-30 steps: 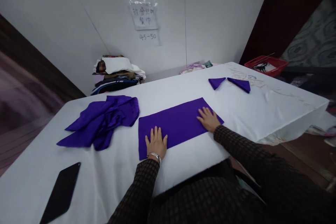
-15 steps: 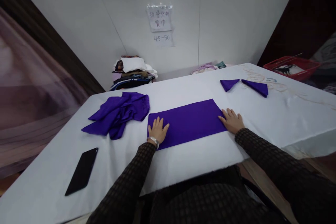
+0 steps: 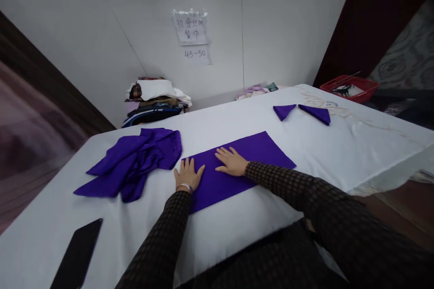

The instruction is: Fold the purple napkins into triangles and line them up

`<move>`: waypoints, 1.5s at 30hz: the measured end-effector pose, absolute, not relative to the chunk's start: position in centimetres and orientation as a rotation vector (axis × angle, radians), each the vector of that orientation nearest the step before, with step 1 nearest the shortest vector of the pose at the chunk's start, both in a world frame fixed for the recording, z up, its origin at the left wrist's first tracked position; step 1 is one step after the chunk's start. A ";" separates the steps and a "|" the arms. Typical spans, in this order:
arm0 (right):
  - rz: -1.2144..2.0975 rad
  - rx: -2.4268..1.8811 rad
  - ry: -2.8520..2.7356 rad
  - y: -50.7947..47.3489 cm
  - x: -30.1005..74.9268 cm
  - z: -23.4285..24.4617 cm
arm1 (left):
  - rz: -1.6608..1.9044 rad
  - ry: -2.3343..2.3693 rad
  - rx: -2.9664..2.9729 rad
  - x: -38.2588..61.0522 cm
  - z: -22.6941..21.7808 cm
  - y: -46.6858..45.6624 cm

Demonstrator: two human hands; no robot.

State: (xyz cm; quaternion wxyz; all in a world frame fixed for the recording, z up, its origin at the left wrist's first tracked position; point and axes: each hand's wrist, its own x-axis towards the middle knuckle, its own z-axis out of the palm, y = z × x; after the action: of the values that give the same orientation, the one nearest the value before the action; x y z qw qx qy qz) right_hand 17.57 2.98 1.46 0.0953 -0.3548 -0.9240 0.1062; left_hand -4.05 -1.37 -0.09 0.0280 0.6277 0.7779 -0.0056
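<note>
A purple cloth napkin (image 3: 217, 187), folded into a flat rectangle, lies in front of me on the white-covered table. My left hand (image 3: 188, 175) rests palm down on its left end, fingers spread, with a silver bracelet at the wrist. Flat on the middle of the napkin is my right hand (image 3: 232, 161), its fingers stretched toward the left. To the left lies a crumpled heap of purple cloths (image 3: 135, 158). Toward the back right are two small folded purple pieces, one a triangle (image 3: 284, 111) and one a longer wedge (image 3: 316, 114).
A black phone-like slab (image 3: 78, 250) lies at the front left. Against the wall stands a stack of folded clothes (image 3: 154, 101); lilac cloth (image 3: 252, 91) lies to its right. A red basket (image 3: 364, 95) holds scissors at the far right. Handwritten paper signs (image 3: 193, 36) hang on the wall.
My right hand has moved left from the napkin's right edge to its middle. My left hand stays on the left end. The view has shifted a little to the right.
</note>
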 end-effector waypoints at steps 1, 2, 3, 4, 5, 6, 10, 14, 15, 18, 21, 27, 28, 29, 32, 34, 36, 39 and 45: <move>0.336 -1.038 -2.750 3.6 17.1 1.0 | -0.020 2.402 1.938 -4.0 -0.1 -1.4; 0.353 -1.051 -2.757 4.4 17.4 0.5 | -0.020 2.403 1.940 -4.1 0.0 -1.4; 0.363 -1.088 -2.756 5.3 18.2 0.1 | -0.018 2.404 1.941 -4.1 -0.1 -1.4; 0.366 -1.152 -2.748 6.4 19.7 -0.2 | -0.015 2.407 1.942 -4.1 -0.1 -1.4; 0.356 -1.227 -2.732 7.5 21.7 -0.5 | -0.011 2.411 1.944 -4.1 -0.1 -1.4; 0.338 -1.324 -2.701 8.6 23.9 -0.7 | -0.009 2.416 1.947 -4.1 -0.2 -1.4; 0.243 -1.817 -2.456 12.0 32.6 -1.1 | -0.008 2.433 1.954 -4.2 -0.3 -1.4; 0.196 -1.926 -2.387 13.3 36.2 -1.4 | -0.026 2.430 1.932 -4.1 -0.2 -1.4; 0.200 -1.920 -2.393 13.4 36.4 -1.3 | -0.028 2.428 1.931 -4.1 -0.1 -1.4; 0.285 -1.963 -2.372 13.4 35.7 -0.4 | -0.027 2.426 1.939 -4.1 -0.2 -1.4; 0.331 -1.945 -2.358 11.5 32.7 1.3 | -0.036 2.434 1.947 -4.2 -0.2 -1.3; 0.511 -1.085 -2.679 0.8 20.5 2.3 | -0.071 2.436 1.936 -4.3 -0.1 -1.1; 0.561 -0.979 -2.702 -0.9 19.0 2.0 | -0.074 2.430 1.937 -4.3 0.0 -1.1; 0.606 -0.917 -2.722 -2.1 17.9 1.7 | -0.073 2.426 1.940 -4.4 0.0 -1.1; 0.615 -0.936 -2.713 -3.6 18.5 0.9 | -0.049 2.424 1.951 -4.4 0.2 -1.0; 0.551 -1.089 -2.671 -3.1 21.8 0.7 | -0.036 2.430 1.952 -4.3 0.2 -1.0; 0.486 -1.312 -2.608 -2.1 26.4 0.5 | -0.033 2.432 1.957 -4.3 0.1 -1.0; 0.350 -1.675 -2.453 -1.0 33.4 0.1 | -0.028 2.429 1.968 -4.4 -0.1 -0.9; 0.180 -1.884 -2.371 -1.1 38.5 -1.0 | -0.028 2.402 1.906 -4.7 0.8 -0.4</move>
State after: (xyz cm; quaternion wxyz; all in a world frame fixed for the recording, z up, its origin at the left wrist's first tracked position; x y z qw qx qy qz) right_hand 38.52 -1.07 -1.01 0.0539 -0.6203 -0.7803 0.0593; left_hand -4.70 -0.42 0.76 0.0373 0.6211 0.7828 -0.0093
